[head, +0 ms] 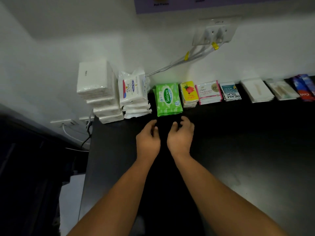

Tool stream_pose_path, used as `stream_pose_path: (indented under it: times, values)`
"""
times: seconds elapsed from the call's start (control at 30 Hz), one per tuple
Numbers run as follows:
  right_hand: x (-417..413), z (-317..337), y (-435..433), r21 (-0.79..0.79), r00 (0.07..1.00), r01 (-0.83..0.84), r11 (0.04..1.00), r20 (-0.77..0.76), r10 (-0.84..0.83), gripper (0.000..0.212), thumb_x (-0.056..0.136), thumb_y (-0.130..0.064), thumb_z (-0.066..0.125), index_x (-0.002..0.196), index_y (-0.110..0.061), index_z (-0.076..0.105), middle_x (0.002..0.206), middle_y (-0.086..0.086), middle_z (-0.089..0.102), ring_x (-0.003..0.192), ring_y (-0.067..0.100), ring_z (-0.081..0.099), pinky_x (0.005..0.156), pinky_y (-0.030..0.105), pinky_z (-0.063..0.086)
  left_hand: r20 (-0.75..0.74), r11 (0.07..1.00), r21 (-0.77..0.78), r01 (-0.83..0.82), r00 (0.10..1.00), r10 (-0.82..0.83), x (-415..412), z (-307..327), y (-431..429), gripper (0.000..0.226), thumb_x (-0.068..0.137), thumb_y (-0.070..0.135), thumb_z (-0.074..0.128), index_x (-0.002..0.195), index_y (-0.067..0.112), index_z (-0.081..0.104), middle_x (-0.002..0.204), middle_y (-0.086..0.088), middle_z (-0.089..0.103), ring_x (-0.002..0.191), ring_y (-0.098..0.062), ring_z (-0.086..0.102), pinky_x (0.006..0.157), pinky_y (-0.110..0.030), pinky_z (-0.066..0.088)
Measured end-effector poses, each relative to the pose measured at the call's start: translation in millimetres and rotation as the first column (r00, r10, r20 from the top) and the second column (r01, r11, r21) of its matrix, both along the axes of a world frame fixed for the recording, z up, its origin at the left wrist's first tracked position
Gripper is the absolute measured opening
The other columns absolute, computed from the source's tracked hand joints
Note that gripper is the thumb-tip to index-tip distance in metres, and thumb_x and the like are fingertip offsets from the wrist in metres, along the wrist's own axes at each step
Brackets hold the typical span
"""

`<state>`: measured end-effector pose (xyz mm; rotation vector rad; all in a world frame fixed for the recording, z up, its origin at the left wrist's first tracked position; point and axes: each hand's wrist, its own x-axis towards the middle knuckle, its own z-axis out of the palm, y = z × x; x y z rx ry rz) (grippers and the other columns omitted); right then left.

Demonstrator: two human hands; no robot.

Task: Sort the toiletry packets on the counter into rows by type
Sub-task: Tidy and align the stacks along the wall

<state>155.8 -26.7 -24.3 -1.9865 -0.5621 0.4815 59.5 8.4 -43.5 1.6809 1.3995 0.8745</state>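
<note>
My left hand [148,139] and right hand [181,137] hover over the counter [238,142], fingers loosely curled, gripping nothing, just short of the green Sanicare stack [167,99] at the back edge; I judge sorting nearly complete, next squaring that stack.

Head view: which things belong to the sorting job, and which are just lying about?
Job: white tissue packs, Dove wipes, green Sanicare packs, yellow sachets, Dove keratin sachets, teal Silk sachets, flat white packets, clear-wrapped packets, red-and-blue packets.
Lying about: wall socket, grey cables.
</note>
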Motion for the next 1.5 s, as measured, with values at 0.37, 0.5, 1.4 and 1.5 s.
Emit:
stream_pose_path:
  times: [0.37,0.5,1.4,1.5]
  values:
    - [-111,16,66,0.121,0.743,-0.617,0.778,-0.236,0.626,0.044,0.099,-0.019,0.049,0.143,-0.022,0.046,0.138,0.002,0.058,0.125,0.016,0.054,0.106,0.029,0.042,0.243,0.873,-0.040,-0.486,0.843,0.481,-113,16,75,0.024,0.094,0.021,0.050,0.117,0.022,0.058,0.110,-0.003,0.065,0.099,-0.015,0.062,0.095,-0.035,0.050]
    - [-125,25,81,0.116,0.740,-0.598,0.793,-0.299,0.602,0.051,0.097,-0.023,0.049,0.146,-0.033,0.037,0.137,-0.007,0.055,0.115,0.010,0.054,0.090,0.018,0.038,0.454,0.891,-0.313,-0.328,0.773,0.444,-133,20,110,0.050,0.099,0.047,0.041,0.134,0.014,0.056,0.133,-0.012,0.062,0.126,-0.029,0.056,0.111,-0.041,0.042]
    - [-156,16,53,0.070,0.779,-0.527,0.847,-0.359,0.515,0.050,0.093,-0.013,0.050,0.140,-0.030,0.045,0.121,-0.006,0.063,0.102,0.009,0.059,0.080,0.017,0.042,0.494,0.936,-0.349,0.052,0.859,0.137,-172,3,83,0.072,0.083,0.086,0.035,0.131,0.039,0.062,0.133,0.006,0.065,0.130,-0.012,0.055,0.117,-0.044,0.033]
    - [-157,18,44,0.098,0.777,-0.514,0.852,-0.368,0.511,0.043,0.095,-0.013,0.049,0.137,-0.024,0.051,0.122,-0.002,0.065,0.111,0.015,0.059,0.095,0.026,0.044,0.482,0.927,-0.372,0.057,0.865,0.140,-176,5,70,0.073,0.081,0.088,0.034,0.130,0.042,0.062,0.134,0.008,0.064,0.131,-0.011,0.054,0.118,-0.044,0.032]
